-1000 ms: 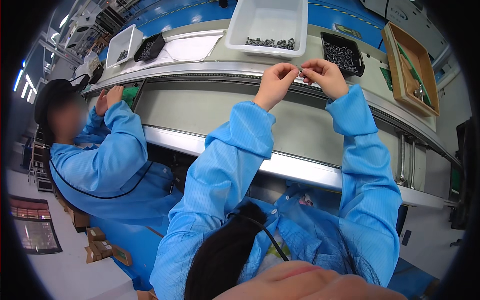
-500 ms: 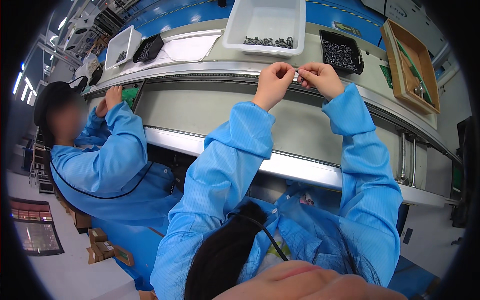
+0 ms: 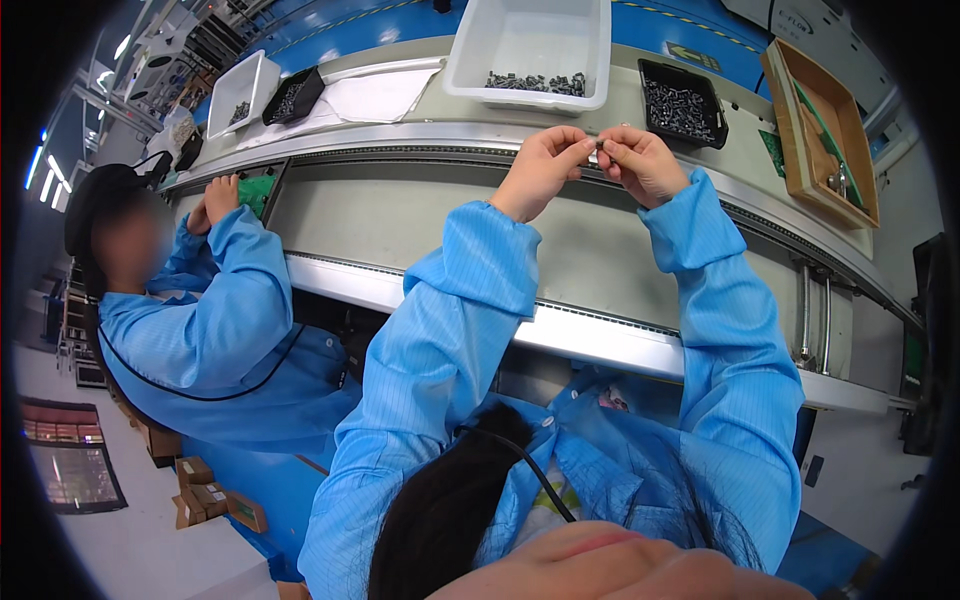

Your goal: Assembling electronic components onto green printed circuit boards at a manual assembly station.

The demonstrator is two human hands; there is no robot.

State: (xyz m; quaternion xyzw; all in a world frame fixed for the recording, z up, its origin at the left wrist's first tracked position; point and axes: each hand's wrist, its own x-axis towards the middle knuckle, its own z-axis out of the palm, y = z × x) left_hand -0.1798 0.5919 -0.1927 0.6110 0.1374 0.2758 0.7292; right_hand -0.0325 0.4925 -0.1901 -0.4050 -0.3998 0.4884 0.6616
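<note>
My left hand (image 3: 540, 172) and my right hand (image 3: 648, 168) meet fingertip to fingertip above the far rail of the conveyor. Between the pinched thumbs and forefingers sits a small dark component (image 3: 599, 145), mostly covered, so its exact kind does not show. Just beyond my hands is a white plastic bin (image 3: 528, 98) with small black-and-grey parts in its bottom. Past my right hand lies a black tray (image 3: 684, 103) heaped with similar small parts.
The conveyor's near rail (image 3: 600, 331) crosses in front of me. A wooden box (image 3: 802, 160) with a green board stands at right. On the left a co-worker (image 3: 200, 310) handles a green circuit board (image 3: 256, 191). White sheets (image 3: 385, 95) and another white bin (image 3: 262, 90) lie farther back.
My hands have drawn together, and their fingertips now meet at the small component. My left wrist has shifted slightly left. The co-worker's hands have moved a little left.
</note>
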